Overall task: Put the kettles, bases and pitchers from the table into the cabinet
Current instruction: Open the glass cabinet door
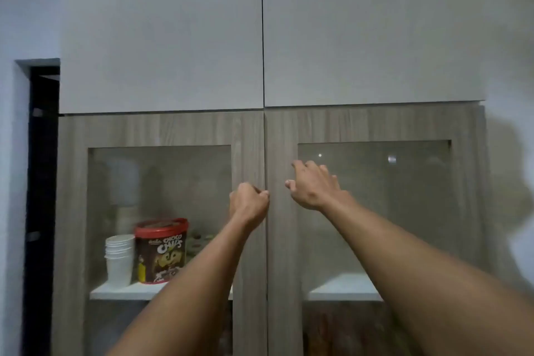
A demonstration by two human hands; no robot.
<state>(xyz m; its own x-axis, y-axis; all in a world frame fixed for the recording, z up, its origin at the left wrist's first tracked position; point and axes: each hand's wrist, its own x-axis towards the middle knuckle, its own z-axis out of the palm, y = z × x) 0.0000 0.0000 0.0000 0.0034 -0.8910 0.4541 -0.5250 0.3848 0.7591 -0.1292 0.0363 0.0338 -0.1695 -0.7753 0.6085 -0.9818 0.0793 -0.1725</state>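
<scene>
A tall wooden cabinet (251, 130) fills the view, with two glass-panelled doors that stand closed. My left hand (249, 203) is curled at the inner edge of the left door (248, 153), fingertips at the gap between the doors. My right hand (313, 185) is spread against the frame of the right door (283, 240), fingers apart and holding nothing. No kettle, base or pitcher is in view.
Behind the left glass a white shelf (115, 293) carries a stack of white cups (119, 260) and a red-lidded Choco Chips tub (161, 250). The shelf behind the right glass (344, 287) looks bare. Closed pale upper doors (161, 32) sit above. A dark doorway (42, 182) lies left.
</scene>
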